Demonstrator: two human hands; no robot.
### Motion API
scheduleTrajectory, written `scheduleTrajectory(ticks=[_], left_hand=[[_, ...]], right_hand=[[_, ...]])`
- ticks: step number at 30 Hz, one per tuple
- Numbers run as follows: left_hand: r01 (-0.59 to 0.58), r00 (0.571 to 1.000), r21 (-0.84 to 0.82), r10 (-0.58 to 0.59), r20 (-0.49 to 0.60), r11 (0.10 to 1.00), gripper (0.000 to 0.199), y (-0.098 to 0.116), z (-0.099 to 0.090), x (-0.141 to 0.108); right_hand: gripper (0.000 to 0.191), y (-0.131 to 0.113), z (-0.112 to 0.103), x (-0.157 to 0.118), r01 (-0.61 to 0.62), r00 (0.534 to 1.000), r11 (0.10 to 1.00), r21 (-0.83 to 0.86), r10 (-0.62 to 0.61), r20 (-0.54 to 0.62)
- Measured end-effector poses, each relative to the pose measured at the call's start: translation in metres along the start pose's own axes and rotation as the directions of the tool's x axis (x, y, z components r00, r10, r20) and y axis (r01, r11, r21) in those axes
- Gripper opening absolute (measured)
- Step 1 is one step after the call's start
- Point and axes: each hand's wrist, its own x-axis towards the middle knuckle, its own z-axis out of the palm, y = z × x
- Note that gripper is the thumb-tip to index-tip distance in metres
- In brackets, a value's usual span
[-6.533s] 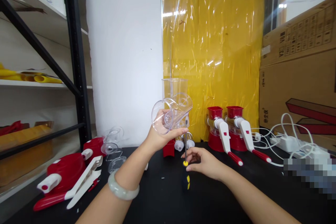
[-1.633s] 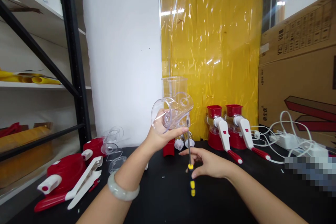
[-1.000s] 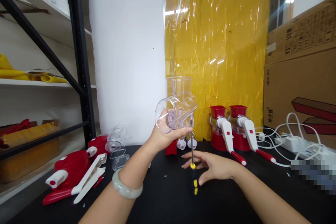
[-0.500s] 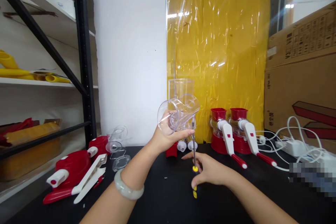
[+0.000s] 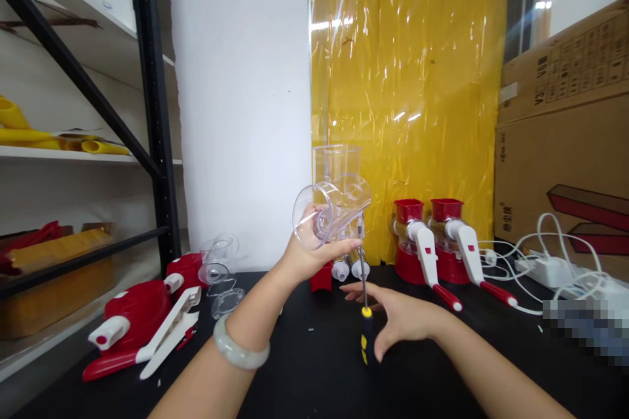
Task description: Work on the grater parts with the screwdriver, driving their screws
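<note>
My left hand (image 5: 305,250) grips a clear plastic housing (image 5: 346,200), a round tube with a square neck, held above the table. Its thumb lies stretched along the underside, beside the shaft of a screwdriver (image 5: 366,337). That screwdriver stands upright with its tip up inside the housing's lower edge; its handle is black and yellow. My right hand (image 5: 400,317) is open around the screwdriver, fingers stretched behind the shaft and thumb spread at the handle's right side. Whether any finger touches the handle I cannot tell.
Red bases (image 5: 135,314) with white crank arms lie at left, near clear plastic parts (image 5: 221,275). White-ended drums (image 5: 341,271) and a red piece (image 5: 321,277) sit behind my hands. Two red-and-white hand-crank graters (image 5: 410,242) stand right, beside white cables (image 5: 555,275) and a cardboard box (image 5: 550,157).
My right hand's fingers have loosened and its thumb has moved right, off the screwdriver handle, showing more of it. The housing stays in my left hand, almost unmoved.
</note>
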Motion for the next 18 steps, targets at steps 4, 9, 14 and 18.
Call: scheduleTrajectory(ticks=[4, 9, 14, 18], left_hand=[[0.003, 1.0, -0.005, -0.003, -0.001, 1.0, 0.067, 0.001, 0.001, 0.0], [0.018, 1.0, -0.019, -0.018, -0.002, 1.0, 0.069, 0.002, 0.003, 0.0], [0.017, 1.0, -0.014, -0.017, -0.006, 1.0, 0.067, 0.001, 0.002, 0.0], [0.003, 1.0, 0.008, -0.003, -0.024, 1.0, 0.069, -0.006, 0.0, 0.001]], right_hand=[[0.091, -0.006, 0.001, -0.002, -0.037, 0.997, 0.992, 0.119, 0.028, 0.074], [0.096, -0.005, 0.002, 0.001, -0.061, 0.981, 0.985, -0.16, 0.03, -0.191], [0.079, 0.001, -0.003, -0.001, -0.037, 0.999, 0.999, 0.03, 0.037, -0.009], [0.053, 0.006, 0.003, 0.003, -0.054, 0.998, 0.983, 0.175, 0.048, 0.042]])
